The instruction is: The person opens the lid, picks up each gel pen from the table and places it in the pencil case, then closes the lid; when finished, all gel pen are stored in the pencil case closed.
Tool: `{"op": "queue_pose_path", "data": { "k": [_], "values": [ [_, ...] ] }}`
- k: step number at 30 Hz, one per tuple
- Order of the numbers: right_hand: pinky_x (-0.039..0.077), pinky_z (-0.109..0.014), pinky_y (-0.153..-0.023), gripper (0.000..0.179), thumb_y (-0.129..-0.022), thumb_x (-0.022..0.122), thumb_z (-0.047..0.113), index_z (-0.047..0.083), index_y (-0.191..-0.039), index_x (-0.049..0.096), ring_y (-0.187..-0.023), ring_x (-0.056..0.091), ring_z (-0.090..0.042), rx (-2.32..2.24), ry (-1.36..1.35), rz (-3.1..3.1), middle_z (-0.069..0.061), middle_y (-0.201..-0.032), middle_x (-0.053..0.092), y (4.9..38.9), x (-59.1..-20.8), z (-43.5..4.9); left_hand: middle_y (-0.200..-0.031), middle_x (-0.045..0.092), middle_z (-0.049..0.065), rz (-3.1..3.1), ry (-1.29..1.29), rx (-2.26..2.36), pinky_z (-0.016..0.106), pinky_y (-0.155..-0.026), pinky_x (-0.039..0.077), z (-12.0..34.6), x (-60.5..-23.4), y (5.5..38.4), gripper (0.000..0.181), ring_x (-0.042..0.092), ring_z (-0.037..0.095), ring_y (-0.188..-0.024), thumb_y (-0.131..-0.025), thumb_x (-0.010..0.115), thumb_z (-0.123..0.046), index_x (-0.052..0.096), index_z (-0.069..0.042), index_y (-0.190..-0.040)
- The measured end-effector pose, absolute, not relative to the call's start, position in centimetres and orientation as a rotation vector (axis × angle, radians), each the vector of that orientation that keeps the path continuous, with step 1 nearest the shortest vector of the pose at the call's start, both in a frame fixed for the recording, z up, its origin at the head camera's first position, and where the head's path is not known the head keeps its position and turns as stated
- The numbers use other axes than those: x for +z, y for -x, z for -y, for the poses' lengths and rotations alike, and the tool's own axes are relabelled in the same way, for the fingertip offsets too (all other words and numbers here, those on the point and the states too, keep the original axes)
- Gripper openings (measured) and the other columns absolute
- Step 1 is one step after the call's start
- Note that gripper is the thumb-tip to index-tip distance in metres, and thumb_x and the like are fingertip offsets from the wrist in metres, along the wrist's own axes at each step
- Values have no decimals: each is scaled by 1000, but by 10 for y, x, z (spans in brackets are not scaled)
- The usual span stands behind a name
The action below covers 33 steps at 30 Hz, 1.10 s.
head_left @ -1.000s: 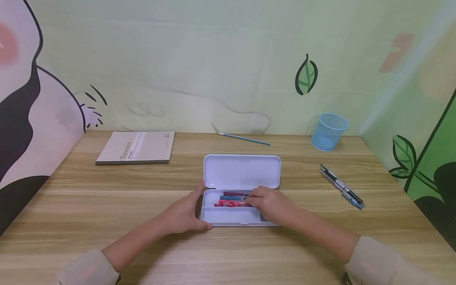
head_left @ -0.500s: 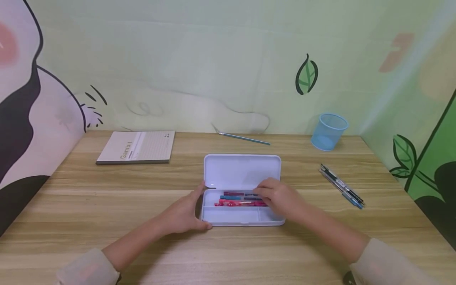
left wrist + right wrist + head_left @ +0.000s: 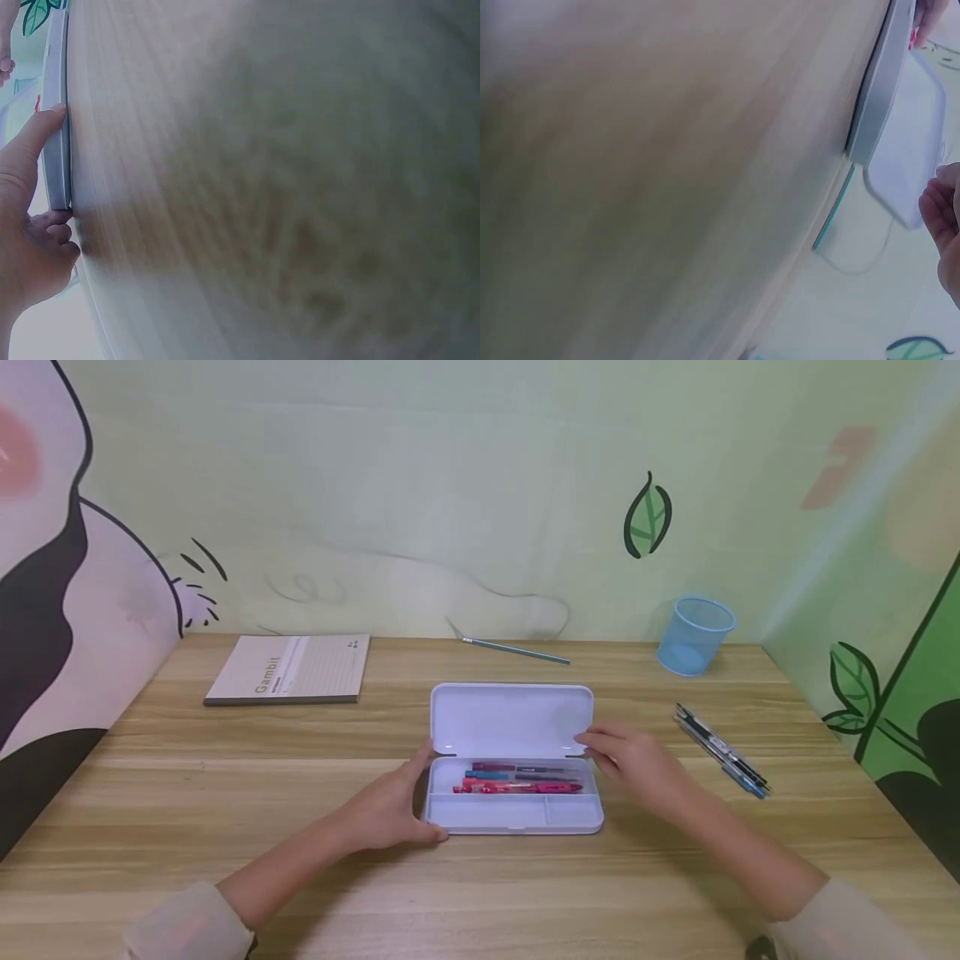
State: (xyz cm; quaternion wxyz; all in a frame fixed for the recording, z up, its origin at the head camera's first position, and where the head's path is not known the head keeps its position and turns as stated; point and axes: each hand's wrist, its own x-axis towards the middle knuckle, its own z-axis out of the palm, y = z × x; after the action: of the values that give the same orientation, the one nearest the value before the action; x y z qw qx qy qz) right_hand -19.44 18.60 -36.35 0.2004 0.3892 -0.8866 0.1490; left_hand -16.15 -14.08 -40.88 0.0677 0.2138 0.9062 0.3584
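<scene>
A white pencil case (image 3: 487, 816) lies with its lid (image 3: 512, 720) raised behind it. Red, blue and dark pens (image 3: 517, 787) fill its long rear compartment; the two front compartments hold nothing visible. My left hand (image 3: 390, 806) grips the case's left end, thumb at the front corner and fingers along the side. In the left wrist view that thumb presses the case's edge (image 3: 56, 157). My right hand (image 3: 637, 768) is by the right end of the lid, its fingers loosely bent with nothing between them. Whether its fingertips touch the lid I cannot tell.
Two or more pens (image 3: 722, 750) lie to the right. A blue mesh cup (image 3: 695, 637) stands at the back right. Behind the case lies a blue pencil (image 3: 517, 651), and a notebook (image 3: 288, 670) rests at the back left. The wall (image 3: 480, 502) closes off the far side.
My right hand has left the pens in the case and moved up and right to the lid's right end. The pens' right ends now show. My left hand keeps its place.
</scene>
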Motion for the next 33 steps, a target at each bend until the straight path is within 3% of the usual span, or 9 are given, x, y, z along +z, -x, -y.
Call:
{"op": "queue_pose_path", "data": {
  "k": [19, 33],
  "values": [
    [50, -42, -66, 25, -65, 74, -11, -4, -89, 70, -78, 62, -31, 366, -849, 2398, -13, -84, 64, 200, -364, -257, -136, 43, 15, -2737, -643, 1071, 40, -98, 34, 140, -409, 161, 118, 48, 22, -108, -61, 86, -26, 8, 1, -147],
    [46, -50, -62, 21, -77, 67, -5, -13, -96, 65, -76, 59, -39, 419, -441, 2682, -26, -89, 62, 203, -364, -297, -138, 41, 16, -2749, -616, 1044, 41, -97, 35, 139, -408, 161, 118, 48, 23, -109, -62, 86, -29, 9, 1, -147]
  ]
}}
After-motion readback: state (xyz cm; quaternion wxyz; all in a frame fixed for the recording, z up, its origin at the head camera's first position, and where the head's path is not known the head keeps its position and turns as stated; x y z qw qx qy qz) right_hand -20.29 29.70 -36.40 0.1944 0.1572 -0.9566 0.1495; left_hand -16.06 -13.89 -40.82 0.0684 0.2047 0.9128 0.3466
